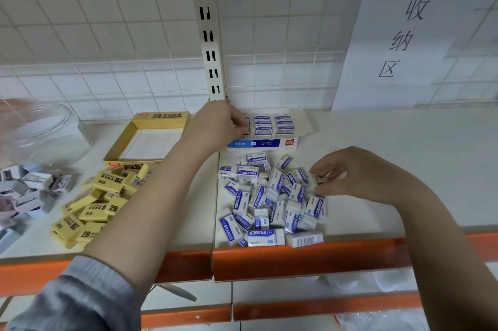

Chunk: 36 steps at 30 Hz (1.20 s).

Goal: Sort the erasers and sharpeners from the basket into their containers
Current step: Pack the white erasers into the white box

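Observation:
A heap of white erasers with blue "ERASER" sleeves (269,201) lies on the shelf. Behind it stands their white and blue box (265,143), with several erasers packed in rows. My left hand (218,125) reaches over the box's left end, fingers curled on an eraser there. My right hand (347,174) hovers at the heap's right edge and pinches a small eraser. Yellow 2B erasers (97,201) are piled to the left, in front of their open yellow box (161,116). Grey and white sharpeners (27,190) lie at far left.
A clear plastic jar (40,136) stands at the back left. The white shelf (404,163) has an orange front rail (310,258), with a lower shelf beneath. A wire grid wall and a paper sign (404,36) rise behind.

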Available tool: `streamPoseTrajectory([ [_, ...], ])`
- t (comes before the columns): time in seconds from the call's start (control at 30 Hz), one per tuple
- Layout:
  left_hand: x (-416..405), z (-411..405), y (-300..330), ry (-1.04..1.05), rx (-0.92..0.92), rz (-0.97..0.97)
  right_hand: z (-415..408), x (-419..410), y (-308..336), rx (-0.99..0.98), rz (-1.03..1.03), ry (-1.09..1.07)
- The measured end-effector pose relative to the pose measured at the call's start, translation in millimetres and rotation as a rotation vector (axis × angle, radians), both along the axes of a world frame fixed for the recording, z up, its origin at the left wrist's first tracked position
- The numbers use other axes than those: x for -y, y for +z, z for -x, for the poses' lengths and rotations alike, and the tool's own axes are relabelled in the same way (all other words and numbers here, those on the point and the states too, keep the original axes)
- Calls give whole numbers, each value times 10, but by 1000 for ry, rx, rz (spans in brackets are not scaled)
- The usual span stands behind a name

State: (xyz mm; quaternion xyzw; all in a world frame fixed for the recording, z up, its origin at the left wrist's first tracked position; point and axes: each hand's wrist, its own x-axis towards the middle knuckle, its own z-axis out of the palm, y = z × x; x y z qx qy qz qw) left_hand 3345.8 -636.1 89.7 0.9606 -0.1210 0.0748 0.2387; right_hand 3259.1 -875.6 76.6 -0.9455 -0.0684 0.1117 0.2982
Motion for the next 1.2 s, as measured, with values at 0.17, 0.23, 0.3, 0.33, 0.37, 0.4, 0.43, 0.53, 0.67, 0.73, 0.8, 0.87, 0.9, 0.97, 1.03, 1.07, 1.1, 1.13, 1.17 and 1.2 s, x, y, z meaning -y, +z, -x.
streamPoseTrajectory([
  [0.17,44,159,15,-62,9,31,31,-15,-35,43,-13,8],
  [0.23,59,235,28,-70,17,39,54,-24,-27,124,-47,-11],
  [0.3,73,313,30,-77,-2,50,68,-35,-7,239,-128,-68],
  [0.33,79,353,23,-83,-22,45,73,-47,8,288,-183,-108],
  [0.37,86,392,14,-87,-42,29,83,-61,23,322,-250,-149],
  [0.4,91,428,2,-89,-63,6,93,-75,33,346,-314,-183],
  [0.43,97,454,-11,-95,-82,-17,101,-89,37,365,-357,-207],
  [0.53,117,489,-49,-118,-129,-96,117,-120,14,415,-341,-231],
  [0.67,131,489,-74,-111,-152,-105,123,-146,-38,443,-261,-239],
  [0.73,131,498,-74,-107,-122,-97,134,-159,-38,459,-233,-246],
  [0.8,125,512,-88,-103,-77,-85,142,-169,-23,483,-228,-252],
  [0.87,111,538,-106,-90,-45,-55,145,-190,-2,503,-229,-238],
  [0.9,102,554,-116,-85,-34,-33,140,-200,7,510,-227,-228],
  [0.97,84,588,-131,-76,-15,19,114,-213,6,521,-209,-214],
  [1.03,65,616,-136,-60,6,65,69,-220,-10,514,-174,-220],
  [1.07,54,624,-140,-47,22,71,41,-223,-14,506,-149,-228],
  [1.1,42,623,-147,-33,35,68,15,-226,-13,503,-127,-235],
  [1.13,35,620,-155,-21,44,62,1,-223,-16,503,-110,-233],
  [1.17,10,618,-159,-7,51,62,-20,-238,-12,505,-97,-217],
  [1.2,-1,618,-164,-3,53,68,-31,-246,-11,511,-85,-202],
])
